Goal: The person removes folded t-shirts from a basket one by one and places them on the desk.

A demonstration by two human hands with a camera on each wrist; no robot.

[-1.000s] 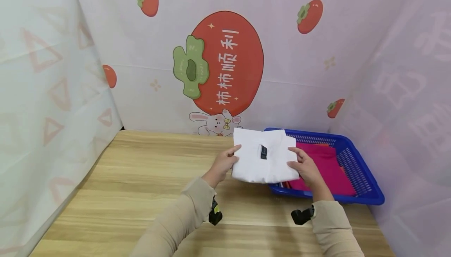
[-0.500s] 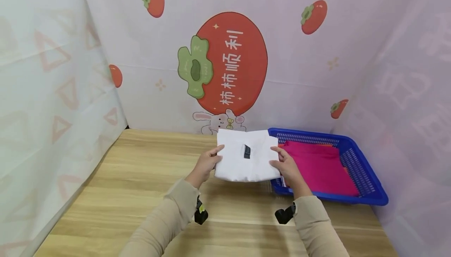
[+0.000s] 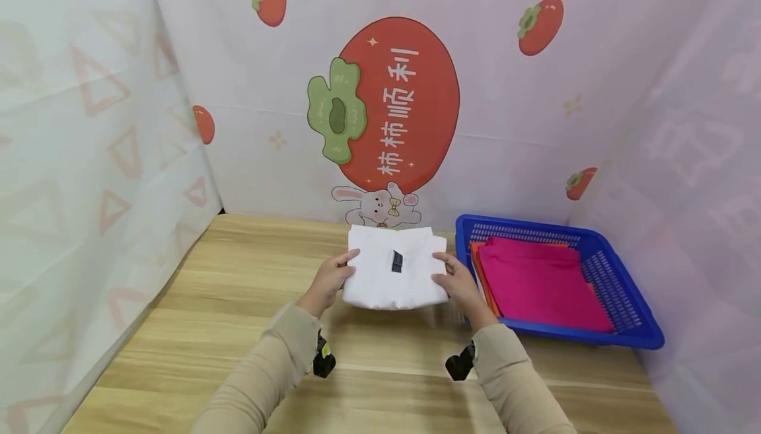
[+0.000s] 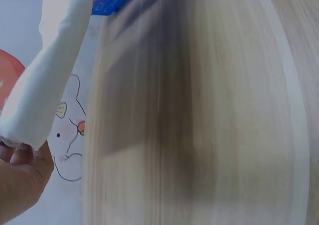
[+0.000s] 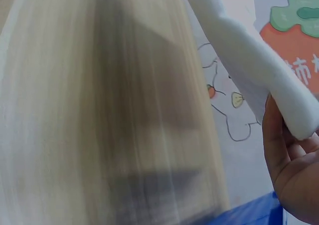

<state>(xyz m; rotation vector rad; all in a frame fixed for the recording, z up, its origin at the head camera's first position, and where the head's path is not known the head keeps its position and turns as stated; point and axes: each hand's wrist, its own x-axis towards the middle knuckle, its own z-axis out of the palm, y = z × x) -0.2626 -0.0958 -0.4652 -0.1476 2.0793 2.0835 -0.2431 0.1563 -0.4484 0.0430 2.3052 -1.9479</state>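
Note:
A folded white garment [image 3: 374, 285] with a small dark label [image 3: 397, 261] is held flat in front of the person in the head view. On its left edge, the left hand [image 3: 326, 282] pinches it, thumb on top. The right hand [image 3: 462, 286] grips the opposite edge the same way. Both wrist views show the garment's thick rounded fold raised over the table, casting a shadow. There the left hand [image 4: 25, 182] and the right hand [image 5: 294, 170] have fingers curled under the cloth.
A blue plastic basket [image 3: 645, 308] stands to the right on the wooden table [image 3: 238, 302]. Inside lie a folded magenta cloth [image 3: 541, 282] and orange cloth [image 3: 483, 275] beneath it. Printed fabric walls [image 3: 511, 176] rise at the back and both sides.
Both hands have carried the white garment left, from overlapping the basket's left part to beside it. The magenta and orange cloths now show more fully. Both grips stay the same.

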